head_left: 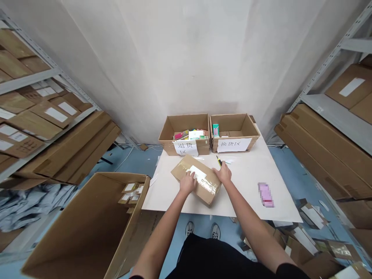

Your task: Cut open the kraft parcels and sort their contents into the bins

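The parcel [207, 189] is a flat brown cardboard box, sealed with glossy clear tape. It lies askew on the white table [250, 182], near the middle of the table and a little towards the near edge. A white label [198, 173] is stuck on its top, but the print on it is too small to read.

The left hand [187, 182] rests on top of the parcel beside the label, its fingers loosely bent and pressing down rather than clenched. The right hand [223, 173] grasps the parcel's far right corner, fingers curled over the edge. Just beyond that hand lies a yellow-and-black cutter [218, 160].

Along the table's far edge stand two open cartons, touching side by side. The left carton [168, 135] carries a paper sign reading 退货区 and holds many small coloured packs. The right carton [250, 131] is signed 换货区 and holds a few items, one of them teal. A pink object [266, 195], blurred out, lies towards the right edge.

On the floor off the table's left corner, a large open box [87, 224] holds small labelled parcels.
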Action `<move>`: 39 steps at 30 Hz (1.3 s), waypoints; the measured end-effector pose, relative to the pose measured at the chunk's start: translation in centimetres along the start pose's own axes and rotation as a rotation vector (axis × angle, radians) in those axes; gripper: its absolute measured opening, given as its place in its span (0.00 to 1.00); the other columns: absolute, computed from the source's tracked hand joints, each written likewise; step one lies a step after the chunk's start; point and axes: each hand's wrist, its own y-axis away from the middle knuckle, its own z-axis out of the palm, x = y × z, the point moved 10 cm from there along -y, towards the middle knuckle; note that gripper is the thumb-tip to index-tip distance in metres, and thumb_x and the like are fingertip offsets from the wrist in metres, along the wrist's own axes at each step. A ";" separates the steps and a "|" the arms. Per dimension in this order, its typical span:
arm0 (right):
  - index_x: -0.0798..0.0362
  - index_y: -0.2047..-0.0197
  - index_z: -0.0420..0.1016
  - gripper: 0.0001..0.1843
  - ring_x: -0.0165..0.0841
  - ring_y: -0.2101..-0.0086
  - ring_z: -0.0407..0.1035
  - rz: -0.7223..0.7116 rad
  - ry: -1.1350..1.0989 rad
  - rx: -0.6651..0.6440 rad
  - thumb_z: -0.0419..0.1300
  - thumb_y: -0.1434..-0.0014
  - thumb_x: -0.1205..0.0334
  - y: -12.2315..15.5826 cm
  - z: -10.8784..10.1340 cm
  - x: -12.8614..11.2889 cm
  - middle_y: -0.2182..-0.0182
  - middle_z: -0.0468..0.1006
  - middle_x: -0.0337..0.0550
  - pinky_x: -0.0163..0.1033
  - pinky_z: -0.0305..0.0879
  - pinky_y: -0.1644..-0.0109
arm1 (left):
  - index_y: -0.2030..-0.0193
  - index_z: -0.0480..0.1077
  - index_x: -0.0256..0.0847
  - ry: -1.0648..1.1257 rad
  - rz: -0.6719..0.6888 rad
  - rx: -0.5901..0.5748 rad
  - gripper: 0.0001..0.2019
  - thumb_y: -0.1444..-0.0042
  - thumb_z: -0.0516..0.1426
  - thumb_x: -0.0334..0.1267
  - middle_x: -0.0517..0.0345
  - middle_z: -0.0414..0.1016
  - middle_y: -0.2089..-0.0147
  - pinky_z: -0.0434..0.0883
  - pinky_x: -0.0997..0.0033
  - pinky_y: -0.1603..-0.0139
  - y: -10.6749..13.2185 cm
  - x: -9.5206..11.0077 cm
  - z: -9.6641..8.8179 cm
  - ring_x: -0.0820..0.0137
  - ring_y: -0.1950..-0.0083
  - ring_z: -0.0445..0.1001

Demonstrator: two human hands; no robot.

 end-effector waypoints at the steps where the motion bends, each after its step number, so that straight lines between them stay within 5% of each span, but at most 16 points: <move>1: 0.49 0.42 0.62 0.31 0.47 0.50 0.77 0.007 -0.001 -0.014 0.65 0.37 0.39 1.4 0.5 0.7 0.49 0.79 0.55 0.43 0.67 0.52 | 0.26 0.63 0.44 -0.002 0.059 0.018 0.30 0.30 0.48 0.52 0.44 0.63 0.25 0.61 0.49 0.29 -0.9 -0.1 -0.4 0.50 0.24 0.58; 4: 0.49 0.43 0.62 0.34 0.49 0.52 0.78 0.039 0.004 -0.118 0.66 0.40 0.36 5.1 3.4 3.1 0.52 0.81 0.55 0.44 0.67 0.55 | 0.22 0.54 0.51 -0.001 0.149 -0.017 0.34 0.31 0.46 0.57 0.57 0.48 0.18 0.44 0.46 0.21 -2.2 -0.7 1.0 0.51 0.18 0.40; 7: 0.48 0.43 0.62 0.37 0.49 0.54 0.79 0.095 -0.027 -0.175 0.69 0.44 0.36 5.7 5.0 4.5 0.55 0.82 0.53 0.43 0.68 0.57 | 0.20 0.48 0.51 0.011 0.045 -0.007 0.34 0.29 0.40 0.56 0.59 0.42 0.17 0.40 0.44 0.21 -1.7 -1.3 3.6 0.51 0.17 0.36; 12: 0.49 0.45 0.62 0.40 0.49 0.51 0.78 0.164 -0.029 -0.192 0.76 0.51 0.41 0.6 3.5 4.5 0.51 0.81 0.57 0.42 0.69 0.56 | 0.19 0.46 0.36 -0.023 -0.202 -0.069 0.45 0.34 0.44 0.65 0.36 0.42 0.18 0.46 0.31 0.26 -0.6 -0.4 5.9 0.33 0.20 0.40; 15: 0.50 0.45 0.63 0.31 0.46 0.52 0.79 0.194 -0.102 -0.145 0.66 0.39 0.38 -0.8 2.3 6.0 0.52 0.82 0.56 0.41 0.69 0.56 | 0.21 0.51 0.33 -0.038 -0.149 -0.058 0.47 0.36 0.45 0.67 0.33 0.48 0.20 0.43 0.32 0.24 -1.3 1.4 4.9 0.34 0.20 0.39; 17: 0.49 0.49 0.66 0.23 0.41 0.58 0.80 0.211 -0.196 -0.119 0.54 0.31 0.38 0.0 2.3 7.9 0.58 0.83 0.50 0.37 0.69 0.60 | 0.21 0.52 0.42 0.000 -0.024 0.001 0.41 0.33 0.42 0.65 0.45 0.48 0.18 0.40 0.38 0.22 -1.7 2.8 4.1 0.43 0.18 0.35; 20: 0.49 0.58 0.68 0.23 0.33 0.75 0.76 0.210 -0.362 -0.202 0.45 0.26 0.39 2.6 4.1 10.8 0.72 0.78 0.39 0.33 0.66 0.69 | 0.20 0.49 0.49 0.056 0.059 0.050 0.37 0.30 0.37 0.62 0.57 0.45 0.17 0.38 0.42 0.20 -1.5 3.4 4.2 0.51 0.17 0.35; 25: 0.49 0.67 0.66 0.25 0.30 0.85 0.68 0.185 -0.493 -0.343 0.49 0.28 0.38 4.4 5.8 11.9 0.84 0.68 0.31 0.32 0.61 0.75 | 0.19 0.47 0.48 0.049 0.058 0.079 0.38 0.30 0.37 0.62 0.56 0.45 0.17 0.38 0.42 0.20 -0.8 3.1 5.0 0.50 0.17 0.36; 32: 0.50 0.69 0.67 0.26 0.29 0.87 0.66 0.128 -0.370 -0.390 0.51 0.29 0.38 2.5 4.1 10.3 0.83 0.70 0.32 0.33 0.59 0.75 | 0.20 0.50 0.47 0.033 0.062 0.064 0.38 0.30 0.36 0.62 0.57 0.45 0.17 0.38 0.44 0.20 -1.1 3.3 4.9 0.51 0.17 0.36; 39: 0.50 0.69 0.65 0.28 0.28 0.86 0.66 0.123 -0.370 -0.443 0.51 0.30 0.34 5.3 4.9 11.7 0.84 0.68 0.31 0.32 0.60 0.75 | 0.19 0.47 0.48 0.073 0.046 0.057 0.37 0.30 0.38 0.61 0.58 0.43 0.17 0.36 0.44 0.20 -1.2 3.4 5.0 0.52 0.17 0.34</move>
